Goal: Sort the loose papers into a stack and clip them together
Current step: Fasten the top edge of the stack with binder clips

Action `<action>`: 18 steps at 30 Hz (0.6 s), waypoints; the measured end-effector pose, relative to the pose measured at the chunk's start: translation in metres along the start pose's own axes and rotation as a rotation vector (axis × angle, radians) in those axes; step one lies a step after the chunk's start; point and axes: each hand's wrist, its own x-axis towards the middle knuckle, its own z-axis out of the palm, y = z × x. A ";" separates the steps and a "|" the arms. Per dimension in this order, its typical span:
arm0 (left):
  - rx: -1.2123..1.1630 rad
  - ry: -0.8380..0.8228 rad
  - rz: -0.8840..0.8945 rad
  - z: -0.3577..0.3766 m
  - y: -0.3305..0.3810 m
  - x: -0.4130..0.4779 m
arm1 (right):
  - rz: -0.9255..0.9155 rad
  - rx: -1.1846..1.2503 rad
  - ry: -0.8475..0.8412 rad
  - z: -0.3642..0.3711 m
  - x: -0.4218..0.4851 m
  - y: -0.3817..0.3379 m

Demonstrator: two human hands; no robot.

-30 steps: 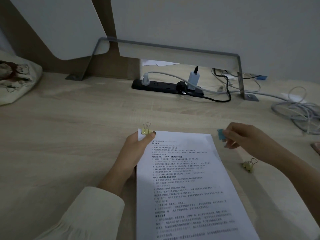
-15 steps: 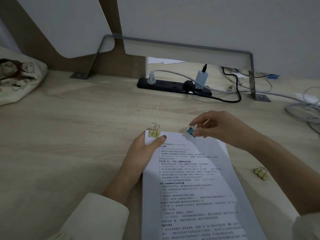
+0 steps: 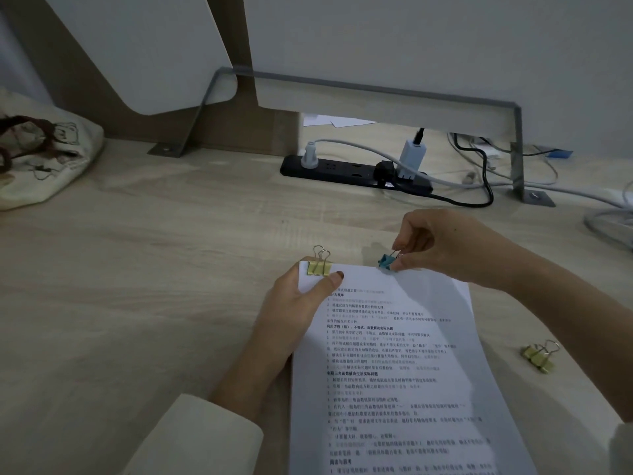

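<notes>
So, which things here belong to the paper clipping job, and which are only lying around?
For the job: paper stack; yellow clip on its top left corner; blue clip, pinched by the right hand; left hand holding the stack; spare yellow clips.
Lying about: power strip; cables; cloth bag.

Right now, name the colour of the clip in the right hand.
Blue clip, clearest in the head view.

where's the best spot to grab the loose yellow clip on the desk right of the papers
The loose yellow clip lies on its side on the desk, with its wire handles pointing far-right, away from the paper stack. Probably come from that right side and pinch the two loops with thumb and forefinger; the low body offers less to catch.
</notes>
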 end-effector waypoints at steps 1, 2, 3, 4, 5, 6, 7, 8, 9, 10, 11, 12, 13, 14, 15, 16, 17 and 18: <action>-0.001 -0.005 0.008 0.000 0.000 0.000 | -0.015 -0.053 0.001 0.000 0.001 -0.002; -0.006 -0.007 0.013 0.000 0.000 0.000 | -0.030 -0.097 0.000 -0.001 0.002 -0.003; -0.011 -0.008 0.020 0.000 0.000 -0.001 | -0.043 -0.129 -0.005 -0.001 0.002 -0.004; -0.017 -0.011 0.026 0.000 0.000 -0.001 | -0.053 -0.146 -0.015 -0.002 0.003 -0.005; -0.021 -0.012 0.031 0.000 0.000 -0.001 | -0.059 -0.148 -0.028 -0.002 0.003 -0.006; -0.024 -0.015 0.035 0.000 0.000 -0.001 | -0.059 -0.138 -0.040 -0.003 0.004 -0.006; -0.028 -0.017 0.039 0.000 0.000 -0.001 | -0.056 -0.123 -0.051 -0.004 0.004 -0.007; -0.032 -0.023 0.043 0.000 0.000 -0.001 | -0.053 -0.108 -0.060 -0.005 0.004 -0.008; -0.036 -0.029 0.048 0.000 0.001 -0.001 | -0.051 -0.097 -0.070 -0.006 0.004 -0.009; -0.041 -0.035 0.054 0.001 0.001 -0.001 | -0.050 -0.093 -0.078 -0.008 0.004 -0.010; -0.047 -0.041 0.061 0.001 0.002 -0.001 | -0.053 -0.095 -0.084 -0.009 0.004 -0.011; -0.056 -0.049 0.068 0.001 0.002 -0.001 | -0.058 -0.102 -0.088 -0.011 0.004 -0.012; -0.064 -0.057 0.075 0.000 0.002 -0.002 | -0.062 -0.110 -0.092 -0.011 0.004 -0.013; -0.069 -0.067 0.081 0.000 0.002 -0.002 | -0.063 -0.120 -0.100 -0.011 0.005 -0.012; -0.069 -0.077 0.088 0.000 0.002 -0.002 | -0.065 -0.129 -0.111 -0.011 0.006 -0.012; -0.065 -0.083 0.098 0.000 0.002 -0.003 | -0.069 -0.136 -0.123 -0.011 0.007 -0.011; -0.054 -0.086 0.113 0.000 0.002 -0.003 | -0.074 -0.137 -0.134 -0.011 0.009 -0.010; -0.040 -0.086 0.130 0.000 0.002 -0.002 | -0.080 -0.130 -0.145 -0.012 0.010 -0.009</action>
